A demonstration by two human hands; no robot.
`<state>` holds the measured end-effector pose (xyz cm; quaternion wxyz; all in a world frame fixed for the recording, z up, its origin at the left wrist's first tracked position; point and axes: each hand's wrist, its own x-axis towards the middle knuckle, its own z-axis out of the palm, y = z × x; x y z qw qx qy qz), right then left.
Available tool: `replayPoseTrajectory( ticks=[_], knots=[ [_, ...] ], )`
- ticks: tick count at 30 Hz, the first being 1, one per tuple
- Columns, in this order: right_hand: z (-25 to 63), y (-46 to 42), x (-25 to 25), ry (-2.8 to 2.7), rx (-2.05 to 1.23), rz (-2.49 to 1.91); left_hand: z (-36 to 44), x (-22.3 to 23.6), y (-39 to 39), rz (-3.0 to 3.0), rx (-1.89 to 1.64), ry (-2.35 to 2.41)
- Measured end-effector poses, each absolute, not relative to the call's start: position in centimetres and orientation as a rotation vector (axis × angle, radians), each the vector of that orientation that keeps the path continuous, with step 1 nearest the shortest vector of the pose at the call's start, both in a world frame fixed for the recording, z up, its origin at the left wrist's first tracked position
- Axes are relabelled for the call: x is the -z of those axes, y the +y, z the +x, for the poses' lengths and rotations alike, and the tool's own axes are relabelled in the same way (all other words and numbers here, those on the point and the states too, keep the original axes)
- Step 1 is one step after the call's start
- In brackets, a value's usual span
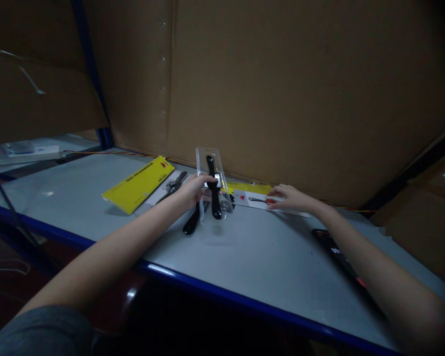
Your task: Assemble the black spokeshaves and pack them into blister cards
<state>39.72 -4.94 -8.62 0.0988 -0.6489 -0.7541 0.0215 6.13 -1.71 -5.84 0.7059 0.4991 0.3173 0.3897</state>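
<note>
My left hand [193,190] grips a clear plastic blister pack [212,183] that holds a black-handled tool [213,190], tilted upright above the grey table [96,198]. Another black-handled tool [191,223] lies on the table just below that hand. My right hand [287,197] rests with fingers flat on a white printed card [257,200] showing a tool picture, with a yellow card edge [250,188] behind it.
A yellow packaging card [141,184] lies at the left, beside a white card carrying a dark tool [175,185]. A dark flat object [337,254] lies under my right forearm. Cardboard panels [282,89] wall the back. The table's blue front edge [207,289] runs across.
</note>
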Motion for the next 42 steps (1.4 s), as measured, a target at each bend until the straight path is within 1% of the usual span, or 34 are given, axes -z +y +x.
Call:
replayPoseTrajectory(
  ticks=[2, 5, 11, 15, 18, 22, 23, 25, 26, 30, 31, 33, 35, 36, 39, 42],
  knots=[
    [40.6, -5.1, 8.7, -2.162, 0.049, -2.137, 6.1, 5.9, -1.7, 1.107, -0.870, 0.720],
    [41.8, -4.8, 9.0, -2.071, 0.043, -2.315, 6.0, 5.9, -1.6, 1.107, -0.860, 0.737],
    [42.3, -4.0, 8.7, -2.153, -0.221, -2.270, 6.0, 5.7, -1.7, 1.107, -0.853, 0.754],
    [41.5, -4.2, 8.2, -2.099, -0.257, -2.295, 5.9, 5.6, -1.9, 1.110, -0.847, 0.746],
    [40.7, -4.9, 7.2, -2.067, -0.307, -2.168, 5.9, 5.7, -1.9, 1.117, -0.825, 0.741],
    [39.4, -6.2, 4.6, -2.143, -0.565, -1.828, 6.0, 6.1, -1.6, 1.163, -0.801, 0.740],
    [39.1, -6.6, 3.8, -2.155, -0.585, -1.769, 6.0, 6.2, -1.5, 1.176, -0.783, 0.739],
    [38.5, -7.3, 2.5, -2.119, -0.477, -1.733, 6.0, 6.5, -1.2, 1.191, -0.733, 0.723],
    [38.2, -7.7, 2.0, -2.081, -0.339, -1.743, 6.0, 6.5, -1.0, 1.193, -0.702, 0.706],
    [37.6, -9.1, 1.2, -1.787, 0.429, -1.726, 5.9, 6.4, -0.9, 1.210, -0.583, 0.699],
    [37.4, -9.5, 1.2, -1.700, 0.548, -1.709, 5.8, 6.3, -1.0, 1.219, -0.561, 0.718],
    [37.1, -10.1, 1.4, -1.539, 0.639, -1.682, 5.8, 6.1, -1.3, 1.239, -0.520, 0.748],
    [36.6, -10.4, 1.7, -1.410, 0.591, -1.597, 5.7, 5.9, -1.7, 1.264, -0.470, 0.755],
    [36.2, -10.5, 1.8, -1.351, 0.507, -1.502, 5.7, 5.9, -1.8, 1.280, -0.443, 0.751],
    [35.4, -10.4, 2.0, -1.180, 0.125, -1.187, 5.9, 5.8, -2.2, 1.326, -0.359, 0.722],
    [35.0, -10.2, 2.5, -1.053, -0.310, -1.017, 6.0, 5.9, -2.4, 1.363, -0.288, 0.675]
  ],
)
